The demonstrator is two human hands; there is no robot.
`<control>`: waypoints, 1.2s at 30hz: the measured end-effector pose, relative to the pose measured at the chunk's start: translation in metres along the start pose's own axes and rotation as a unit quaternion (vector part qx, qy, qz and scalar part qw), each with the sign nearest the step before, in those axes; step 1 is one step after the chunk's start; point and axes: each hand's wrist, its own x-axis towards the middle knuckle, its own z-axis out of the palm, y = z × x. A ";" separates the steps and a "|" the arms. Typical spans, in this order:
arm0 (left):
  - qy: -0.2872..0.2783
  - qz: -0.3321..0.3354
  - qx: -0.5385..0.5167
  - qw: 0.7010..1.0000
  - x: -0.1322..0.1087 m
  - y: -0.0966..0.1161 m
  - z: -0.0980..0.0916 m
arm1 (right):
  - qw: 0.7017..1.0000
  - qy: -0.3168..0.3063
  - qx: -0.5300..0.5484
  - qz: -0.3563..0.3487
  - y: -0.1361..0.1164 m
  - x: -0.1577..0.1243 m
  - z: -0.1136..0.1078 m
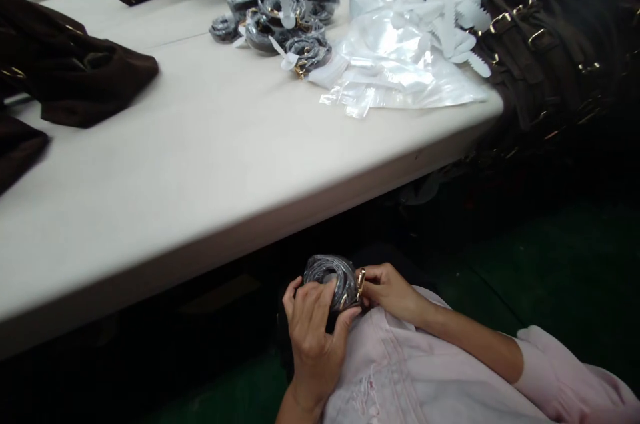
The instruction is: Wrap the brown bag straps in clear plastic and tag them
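And here we are, down low in front of the surface (175, 164), where two bare hands are gathered over one coiled strap (345, 277), dark and wrapped in clear plastic! It sits off the near edge, just above the pale pink garment (400, 357) of the person at work. The left hand (315, 331) is clamped on it, fingers bent over the top of the coil, thumb along the lower side. Over to the right hand (387, 287): thumb and fingers together, pinching at the gold-coloured clasp (361, 281) on the coil's right side, though the fingertips are partly hidden

Look up to the surface, and what a crowd! A cluster of wrapped coils (263, 34) is heaped towards the far side, several with white tags showing. Just beside them, to the right, shiny clear plastic bags (400, 74) lie flat near the corner, and a heap of loose white tags (455, 4) rests on top. Hard by that corner, dark brown bags (565, 57) with gold-coloured buckles are massed together; across on the far left, more dark brown material (100, 77) lies folded. And underneath it all, a dim green floor (560, 257)
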 end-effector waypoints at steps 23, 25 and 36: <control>-0.007 -0.004 -0.061 0.998 -0.006 0.010 0.016 | 0.971 -0.045 0.223 0.076 0.000 0.010 0.001; -0.004 -0.028 -0.067 0.997 -0.006 0.008 0.019 | 0.962 -0.072 0.249 0.090 0.000 0.012 -0.001; -0.034 -0.312 -0.163 0.935 -0.015 -0.002 0.028 | 0.972 -0.060 0.221 0.044 0.007 0.011 -0.003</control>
